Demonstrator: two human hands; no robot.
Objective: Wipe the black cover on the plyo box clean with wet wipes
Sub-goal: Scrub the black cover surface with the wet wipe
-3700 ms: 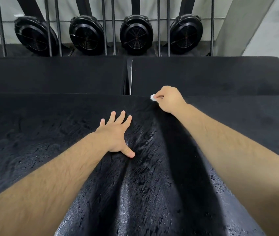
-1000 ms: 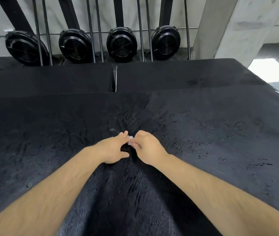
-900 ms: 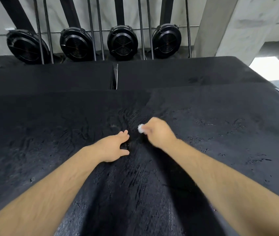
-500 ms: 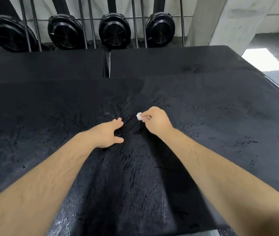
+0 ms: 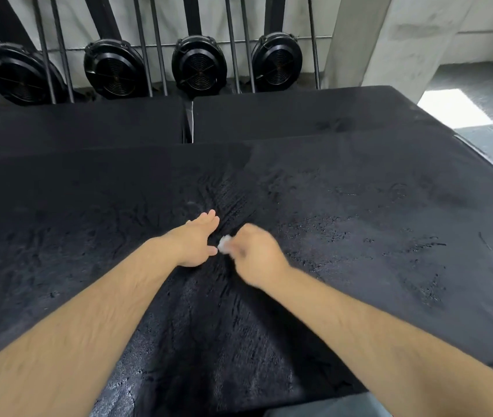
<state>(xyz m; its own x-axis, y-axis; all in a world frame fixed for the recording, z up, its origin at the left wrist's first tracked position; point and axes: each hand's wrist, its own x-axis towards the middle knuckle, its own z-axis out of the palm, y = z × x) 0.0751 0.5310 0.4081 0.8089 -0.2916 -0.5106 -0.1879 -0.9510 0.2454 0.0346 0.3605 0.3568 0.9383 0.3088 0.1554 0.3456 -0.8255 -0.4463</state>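
Left hand (image 5: 196,242) lies flat on the black cover (image 5: 359,236), fingers straight, near the middle. Right hand (image 5: 254,255), blurred, has fingers curled round a small white wet wipe (image 5: 224,244), just right of the left thumb. Cover shows wet streaks between the forearms. Four black round fans (image 5: 198,67) stand at the far edge.

Matte black cover (image 5: 359,182) with glossy streaks, white wipe (image 5: 224,244), 4 black ribbed fans (image 5: 198,66), grey floor (image 5: 480,82)

Dim, wide-angle warp, motion-smeared centre
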